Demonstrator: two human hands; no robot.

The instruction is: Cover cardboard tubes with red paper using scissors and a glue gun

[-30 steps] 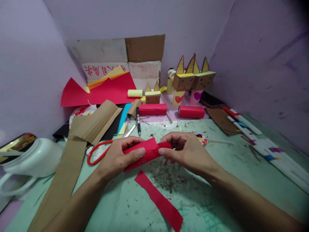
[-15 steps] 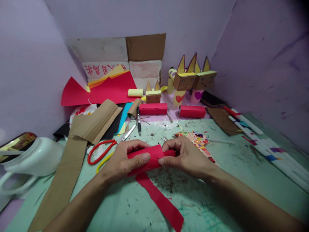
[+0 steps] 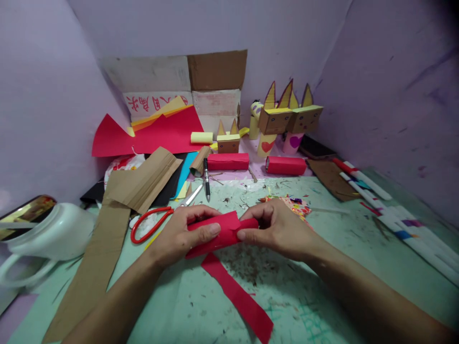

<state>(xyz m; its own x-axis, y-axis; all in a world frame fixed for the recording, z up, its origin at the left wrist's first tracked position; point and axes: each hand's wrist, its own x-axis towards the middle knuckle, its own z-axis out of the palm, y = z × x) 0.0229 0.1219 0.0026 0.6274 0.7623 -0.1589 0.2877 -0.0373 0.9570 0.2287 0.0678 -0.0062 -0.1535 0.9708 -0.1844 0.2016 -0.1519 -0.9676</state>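
Note:
A red paper tube (image 3: 224, 233) is held between both hands over the green tabletop. My left hand (image 3: 191, 231) wraps round its left part, thumb on top. At the tube's right end, my right hand (image 3: 272, 229) pinches a narrower rolled or folded part of the red paper. Just below lies a loose red paper strip (image 3: 240, 301). Scissors with red handles (image 3: 152, 224) rest left of my left hand, partly covered by it.
Two red tubes (image 3: 228, 161) (image 3: 286, 166) and a pen (image 3: 206, 179) lie behind. Cardboard animal figures (image 3: 275, 122) stand at the back. Cardboard strips (image 3: 96, 263) and a white pitcher (image 3: 68, 229) are left; white strips (image 3: 405, 227) lie right.
Both hands and the red tube have shifted slightly left. The narrower red part at its right end has tilted up a little, and my right fingers have moved on it.

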